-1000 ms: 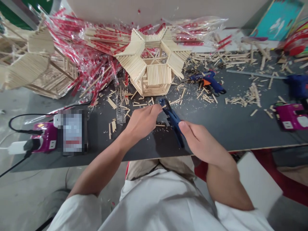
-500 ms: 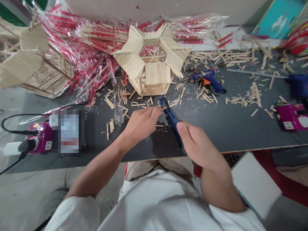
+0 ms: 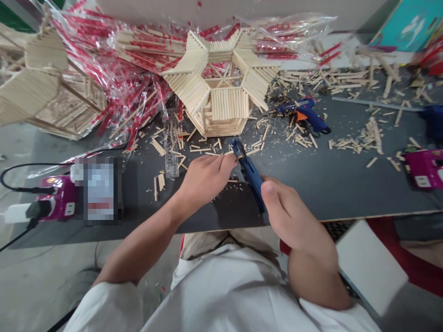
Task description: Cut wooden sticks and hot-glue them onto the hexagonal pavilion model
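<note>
From the head camera, the person's left hand (image 3: 204,180) pinches a thin pale wooden stick (image 3: 231,157), fingers together, holding its end at the head of a blue plastic-handled cutter (image 3: 252,177) (a short grip near the tip steadies the stick well). The right hand (image 3: 294,216) has its fingers clamped round the cutter's handles, thumb on top. The cutter sits over the dark worktop (image 3: 311,193), its long axis running from near right to far left, tip pointing toward a hexagonal wooden-stick pavilion (image 3: 228,106).

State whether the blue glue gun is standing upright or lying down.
Lying down: the blue glue gun rests on its side on the dark worktop.
</note>
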Tool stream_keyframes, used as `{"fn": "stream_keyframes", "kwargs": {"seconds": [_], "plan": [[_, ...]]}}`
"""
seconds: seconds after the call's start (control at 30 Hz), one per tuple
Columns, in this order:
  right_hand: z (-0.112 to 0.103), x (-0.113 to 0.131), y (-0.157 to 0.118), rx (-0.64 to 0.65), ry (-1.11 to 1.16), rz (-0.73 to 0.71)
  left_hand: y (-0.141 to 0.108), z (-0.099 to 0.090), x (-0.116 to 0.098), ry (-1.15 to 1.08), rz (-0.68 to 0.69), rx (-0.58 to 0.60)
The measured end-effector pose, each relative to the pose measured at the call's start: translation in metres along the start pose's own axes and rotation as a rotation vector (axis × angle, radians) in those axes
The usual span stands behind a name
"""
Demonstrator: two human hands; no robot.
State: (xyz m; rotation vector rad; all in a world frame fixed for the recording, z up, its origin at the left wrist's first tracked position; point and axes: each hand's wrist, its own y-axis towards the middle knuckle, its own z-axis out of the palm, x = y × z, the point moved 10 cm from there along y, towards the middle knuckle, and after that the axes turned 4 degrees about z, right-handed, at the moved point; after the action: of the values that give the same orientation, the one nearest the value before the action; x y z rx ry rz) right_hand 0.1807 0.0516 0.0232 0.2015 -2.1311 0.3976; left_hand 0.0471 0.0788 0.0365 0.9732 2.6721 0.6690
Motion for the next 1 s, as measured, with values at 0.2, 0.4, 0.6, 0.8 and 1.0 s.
{"fn": "stream_keyframes", "kwargs": {"seconds": [0.2, 0.4, 0.6, 0.8, 1.0], "plan": [[0.008, 0.003, -0.005, -0.046, -0.187, 0.007, -0.001, 0.002, 0.000, -0.018, -0.006, 0.009], [0.013, 0.004, -0.005, -0.070, -0.245, 0.037, -0.001, 0.003, 0.002, -0.020, 0.011, -0.040], [0.009, 0.005, -0.004, -0.064, -0.211, 0.000, -0.002, 0.002, -0.001, -0.025, 0.039, -0.050], [0.003, 0.005, -0.005, -0.042, -0.142, -0.016, -0.003, 0.004, 0.000, -0.058, 0.019, -0.017], [0.002, 0.004, -0.004, -0.048, -0.094, -0.012, -0.005, 0.007, 0.002, -0.084, -0.016, 0.006]]}}
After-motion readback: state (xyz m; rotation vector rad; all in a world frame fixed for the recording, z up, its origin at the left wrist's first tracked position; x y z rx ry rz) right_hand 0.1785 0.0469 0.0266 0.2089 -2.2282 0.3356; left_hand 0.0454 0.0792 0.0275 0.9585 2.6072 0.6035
